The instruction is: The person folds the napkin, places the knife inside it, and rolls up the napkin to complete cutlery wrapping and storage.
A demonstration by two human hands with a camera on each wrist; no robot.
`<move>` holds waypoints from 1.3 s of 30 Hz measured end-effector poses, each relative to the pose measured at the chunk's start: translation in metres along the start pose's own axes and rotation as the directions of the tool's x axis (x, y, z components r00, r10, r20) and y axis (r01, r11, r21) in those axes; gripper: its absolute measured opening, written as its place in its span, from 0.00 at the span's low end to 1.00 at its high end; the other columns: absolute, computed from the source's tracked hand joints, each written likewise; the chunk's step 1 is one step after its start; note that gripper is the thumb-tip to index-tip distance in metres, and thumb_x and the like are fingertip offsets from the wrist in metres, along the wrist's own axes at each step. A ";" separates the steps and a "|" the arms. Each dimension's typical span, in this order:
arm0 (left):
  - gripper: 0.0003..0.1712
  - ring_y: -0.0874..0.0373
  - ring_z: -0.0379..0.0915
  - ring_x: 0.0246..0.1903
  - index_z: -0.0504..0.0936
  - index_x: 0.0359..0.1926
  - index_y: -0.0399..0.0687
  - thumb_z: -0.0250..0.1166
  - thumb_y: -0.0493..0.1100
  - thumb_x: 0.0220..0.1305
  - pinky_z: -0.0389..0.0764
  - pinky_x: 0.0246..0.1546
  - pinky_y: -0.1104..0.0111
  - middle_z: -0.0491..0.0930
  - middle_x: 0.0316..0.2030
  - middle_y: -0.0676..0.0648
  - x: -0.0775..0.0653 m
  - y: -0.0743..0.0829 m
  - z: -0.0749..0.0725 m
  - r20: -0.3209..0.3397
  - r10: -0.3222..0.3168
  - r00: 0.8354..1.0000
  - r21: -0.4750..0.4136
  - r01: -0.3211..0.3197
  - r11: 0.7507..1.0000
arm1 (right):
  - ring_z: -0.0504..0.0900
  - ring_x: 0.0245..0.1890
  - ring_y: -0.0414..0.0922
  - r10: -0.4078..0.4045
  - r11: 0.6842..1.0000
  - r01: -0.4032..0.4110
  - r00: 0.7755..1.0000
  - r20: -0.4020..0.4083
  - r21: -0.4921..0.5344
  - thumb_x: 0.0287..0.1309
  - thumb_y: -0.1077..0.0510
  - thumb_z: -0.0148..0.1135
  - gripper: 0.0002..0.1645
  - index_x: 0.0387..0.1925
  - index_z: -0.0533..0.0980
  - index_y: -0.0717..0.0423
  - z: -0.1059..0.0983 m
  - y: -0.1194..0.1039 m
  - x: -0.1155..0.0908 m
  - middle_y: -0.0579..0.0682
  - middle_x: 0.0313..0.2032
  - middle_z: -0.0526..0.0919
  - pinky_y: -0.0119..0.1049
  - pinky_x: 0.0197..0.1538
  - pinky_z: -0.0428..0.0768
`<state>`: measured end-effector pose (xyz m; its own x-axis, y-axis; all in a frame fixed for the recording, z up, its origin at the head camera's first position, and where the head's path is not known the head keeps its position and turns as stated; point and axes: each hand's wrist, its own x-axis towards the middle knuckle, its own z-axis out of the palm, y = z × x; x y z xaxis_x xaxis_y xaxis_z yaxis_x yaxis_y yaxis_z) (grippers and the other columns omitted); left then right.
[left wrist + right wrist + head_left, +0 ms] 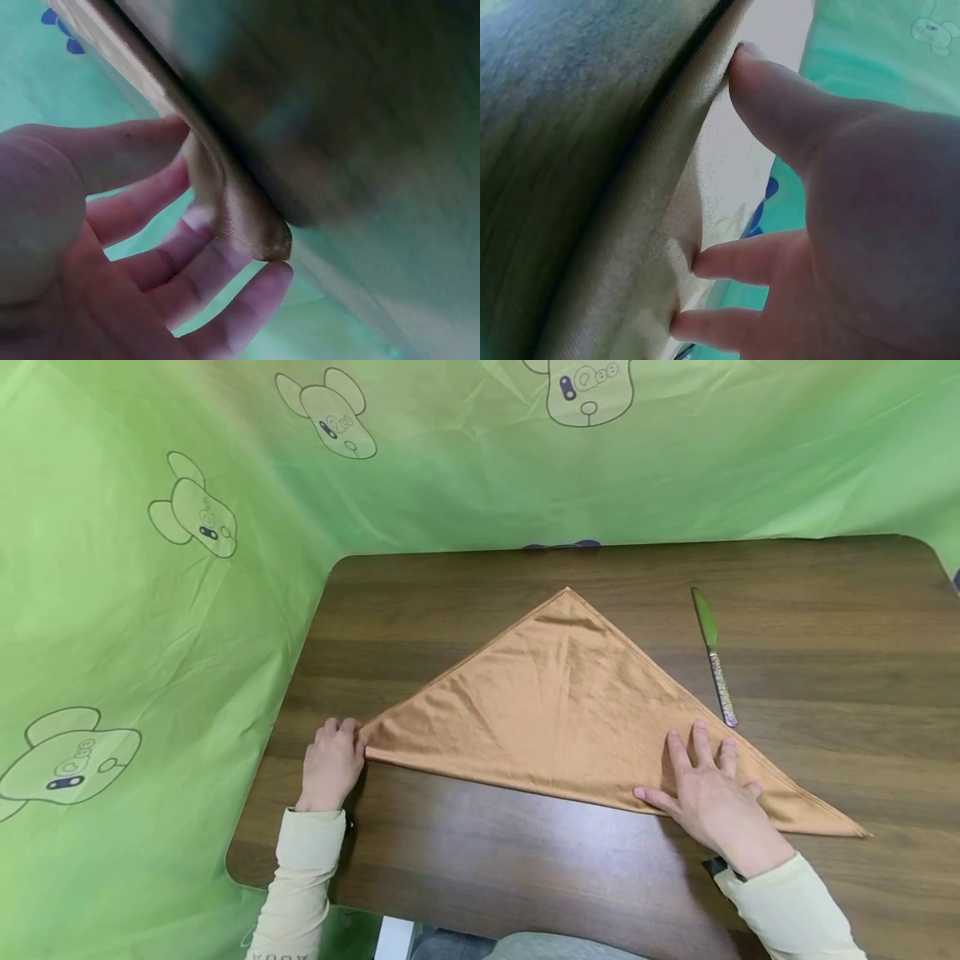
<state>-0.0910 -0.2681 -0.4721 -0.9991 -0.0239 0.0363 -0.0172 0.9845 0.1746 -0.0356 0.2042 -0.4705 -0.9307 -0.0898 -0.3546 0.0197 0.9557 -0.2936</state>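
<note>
An orange-brown cloth [540, 702], folded into a triangle, lies on the wooden table with its peak pointing away from me. At its left corner my left hand [332, 767] pinches the fabric. In the left wrist view, the thumb and fingers sit on both sides of the cloth's corner [251, 217]. My right hand [716, 797] lies spread on the cloth near its right end, the thumb close to the near edge. The right wrist view shows the thumb and fingertips touching the cloth [641, 217]. The right corner extends past that hand.
A table knife [716, 660] with a patterned handle lies right of the cloth, its handle end near my right fingertips. Green curtains [465, 485] with bear drawings hang behind and left of the wooden table [487, 852].
</note>
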 end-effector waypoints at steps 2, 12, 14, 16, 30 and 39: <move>0.09 0.35 0.76 0.37 0.81 0.41 0.35 0.63 0.36 0.62 0.77 0.31 0.44 0.78 0.37 0.33 0.001 -0.001 0.000 -0.030 0.006 1.000 -0.010 -0.006 1.000 | 0.42 0.65 0.82 -0.003 1.000 0.003 1.000 -0.006 -0.004 0.57 0.24 0.48 0.61 0.72 0.50 0.67 0.000 0.000 0.000 0.76 0.71 0.40 0.84 0.45 0.56; 0.05 0.35 0.75 0.37 0.78 0.35 0.36 0.58 0.36 0.66 0.77 0.34 0.45 0.75 0.35 0.34 0.006 -0.003 -0.004 0.006 -0.026 1.000 -0.070 0.027 0.997 | 0.44 0.65 0.82 -0.010 1.000 0.010 0.999 -0.037 -0.014 0.57 0.25 0.50 0.59 0.71 0.52 0.66 0.000 -0.001 0.000 0.76 0.70 0.43 0.84 0.44 0.58; 0.05 0.35 0.75 0.38 0.78 0.36 0.36 0.58 0.36 0.66 0.77 0.36 0.46 0.75 0.36 0.34 0.007 -0.004 -0.004 0.019 -0.033 0.999 -0.072 0.035 0.997 | 0.45 0.64 0.83 -0.014 1.000 0.013 0.999 -0.046 -0.013 0.57 0.25 0.50 0.59 0.71 0.53 0.66 0.001 -0.001 0.000 0.76 0.70 0.44 0.84 0.43 0.58; 0.06 0.35 0.75 0.39 0.78 0.36 0.37 0.58 0.36 0.67 0.77 0.36 0.46 0.75 0.36 0.34 0.008 -0.003 -0.005 0.028 -0.039 0.999 -0.070 0.041 0.997 | 0.46 0.64 0.83 -0.019 1.000 0.018 0.998 -0.056 -0.018 0.57 0.25 0.51 0.59 0.71 0.53 0.67 0.001 -0.001 0.000 0.76 0.70 0.45 0.84 0.43 0.58; 0.10 0.35 0.72 0.42 0.77 0.34 0.37 0.62 0.41 0.65 0.77 0.32 0.45 0.73 0.39 0.32 0.009 -0.010 -0.006 0.057 -0.104 0.993 -0.058 0.107 0.993 | 0.45 0.65 0.82 -0.022 0.999 0.021 0.998 -0.060 -0.025 0.57 0.25 0.50 0.59 0.71 0.53 0.65 0.002 -0.001 -0.001 0.76 0.70 0.44 0.83 0.47 0.57; 0.27 0.29 0.66 0.49 0.72 0.45 0.29 0.56 0.55 0.69 0.75 0.38 0.41 0.67 0.47 0.26 0.002 -0.014 -0.013 0.181 -0.258 0.949 -0.034 0.268 0.963 | 0.45 0.65 0.82 -0.020 1.000 0.019 0.998 -0.059 -0.023 0.57 0.25 0.51 0.59 0.71 0.53 0.66 0.002 0.000 0.000 0.77 0.70 0.44 0.84 0.46 0.57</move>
<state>-0.0922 -0.2845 -0.4613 -0.9510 -0.2448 -0.1886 -0.2827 0.9357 0.2109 -0.0346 0.2031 -0.4724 -0.9508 -0.0921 -0.2958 -0.0061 0.9602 -0.2792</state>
